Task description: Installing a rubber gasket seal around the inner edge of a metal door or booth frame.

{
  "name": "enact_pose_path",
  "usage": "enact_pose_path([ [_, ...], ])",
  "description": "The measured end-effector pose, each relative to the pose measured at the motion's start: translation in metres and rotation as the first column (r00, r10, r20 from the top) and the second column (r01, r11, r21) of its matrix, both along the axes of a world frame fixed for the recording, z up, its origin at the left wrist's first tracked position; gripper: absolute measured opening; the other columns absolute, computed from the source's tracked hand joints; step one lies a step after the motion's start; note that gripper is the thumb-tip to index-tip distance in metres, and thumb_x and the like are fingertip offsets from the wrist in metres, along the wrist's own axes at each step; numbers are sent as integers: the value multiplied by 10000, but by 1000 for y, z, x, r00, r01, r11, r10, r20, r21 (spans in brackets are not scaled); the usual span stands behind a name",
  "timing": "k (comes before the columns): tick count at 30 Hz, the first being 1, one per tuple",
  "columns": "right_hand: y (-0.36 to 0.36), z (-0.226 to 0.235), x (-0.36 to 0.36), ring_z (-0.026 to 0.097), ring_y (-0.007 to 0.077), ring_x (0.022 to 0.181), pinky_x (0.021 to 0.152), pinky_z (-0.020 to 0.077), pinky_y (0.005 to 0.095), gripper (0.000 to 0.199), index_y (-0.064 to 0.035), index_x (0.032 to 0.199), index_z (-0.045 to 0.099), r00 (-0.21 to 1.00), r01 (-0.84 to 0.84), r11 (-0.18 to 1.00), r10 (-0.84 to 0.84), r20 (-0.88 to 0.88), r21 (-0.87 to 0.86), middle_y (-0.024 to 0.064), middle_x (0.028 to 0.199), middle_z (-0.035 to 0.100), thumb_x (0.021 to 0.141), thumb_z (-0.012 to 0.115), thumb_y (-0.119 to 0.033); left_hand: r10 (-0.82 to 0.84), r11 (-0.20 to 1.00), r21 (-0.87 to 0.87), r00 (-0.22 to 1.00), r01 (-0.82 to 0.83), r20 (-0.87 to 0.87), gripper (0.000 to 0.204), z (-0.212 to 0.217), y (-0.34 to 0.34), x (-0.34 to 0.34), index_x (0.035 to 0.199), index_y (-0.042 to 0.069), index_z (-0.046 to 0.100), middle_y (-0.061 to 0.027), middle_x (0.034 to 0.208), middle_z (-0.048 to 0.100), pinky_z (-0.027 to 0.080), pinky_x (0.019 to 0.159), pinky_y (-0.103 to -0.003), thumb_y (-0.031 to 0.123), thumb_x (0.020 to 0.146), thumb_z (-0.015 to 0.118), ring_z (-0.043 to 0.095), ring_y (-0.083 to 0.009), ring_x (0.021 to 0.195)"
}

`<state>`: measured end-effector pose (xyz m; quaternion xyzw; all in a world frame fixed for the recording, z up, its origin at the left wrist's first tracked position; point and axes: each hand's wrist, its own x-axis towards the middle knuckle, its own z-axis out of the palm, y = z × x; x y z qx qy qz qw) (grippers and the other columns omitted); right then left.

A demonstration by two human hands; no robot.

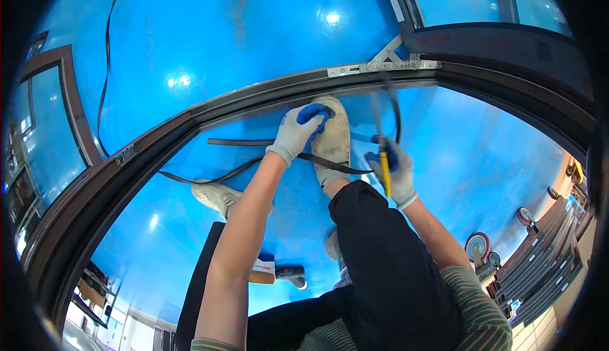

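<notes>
My left hand (301,129), in a white glove with blue fingers, is over the toe of my beige shoe (332,136). Its fingers are curled together; whatever they may hold is too small to make out. My right hand (398,172), gloved alike, is closed around a yellow-handled tool (385,174), whose blurred upper part points toward the frame. A long black rubber strip (327,164) runs under my left wrist, across my ankle toward my right hand. A shorter black strip length (238,142) lies left of the shoe. Beyond both hands curves a dark brown window frame (266,91).
A metal hinge arm (380,65) joins the frame to a dark sash (495,45) at the upper right. Another brown-framed panel (66,78) stands at left. A power tool (290,273) lies below my arms. Stacked dark profiles (539,275) and a caster wheel (477,247) are at right.
</notes>
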<state>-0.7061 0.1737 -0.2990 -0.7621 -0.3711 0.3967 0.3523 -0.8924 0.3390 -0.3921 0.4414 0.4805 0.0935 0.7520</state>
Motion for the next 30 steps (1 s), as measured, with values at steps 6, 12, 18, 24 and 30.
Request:
enact_pose_path([
  [6, -59, -7, 51, 624, 210, 694, 689, 534, 318, 330, -15, 1169, 601, 784, 572, 812, -583, -215, -117, 94, 890, 695, 876, 701, -129, -117, 977, 172, 992, 124, -52, 240, 13, 2, 2, 1102, 16, 732, -27, 1010, 741, 505, 740, -224, 88, 902, 621, 597, -94, 775],
  [12, -143, -64, 78, 670, 264, 730, 699, 546, 369, 393, -48, 1190, 580, 776, 619, 685, -455, 437, -385, 132, 895, 703, 870, 695, -245, -247, 876, 376, 951, 300, -184, 239, 23, -2, 7, 1077, 70, 745, -41, 989, 738, 510, 741, -268, 98, 868, 633, 618, -154, 765],
  [18, -154, -57, 49, 700, 281, 740, 671, 550, 383, 431, -62, 1192, 596, 865, 442, 613, -99, 491, -655, 145, 855, 701, 892, 658, -365, -348, 675, 555, 873, 486, -342, 265, 32, -7, 7, 1113, 120, 719, -64, 1041, 717, 491, 817, -338, 158, 861, 644, 643, -267, 832],
  [24, -280, -24, 14, 674, 376, 972, 844, 524, 480, 514, -65, 1166, 636, 947, 145, 213, 253, 197, -966, 150, 1053, 721, 875, 588, -486, -424, 472, 562, 734, 679, -530, 322, 58, -24, 8, 1186, 147, 662, -83, 1164, 686, 453, 901, -389, 234, 878, 629, 641, -335, 951],
  [30, -245, -7, -8, 659, 336, 912, 806, 521, 441, 451, -52, 1132, 648, 984, 155, 376, 20, 175, -913, 137, 1000, 710, 884, 591, -424, -373, 504, 512, 710, 696, -598, 309, 100, -37, -17, 1207, 136, 636, -95, 1259, 658, 434, 973, -420, 271, 938, 567, 630, -314, 1066],
])
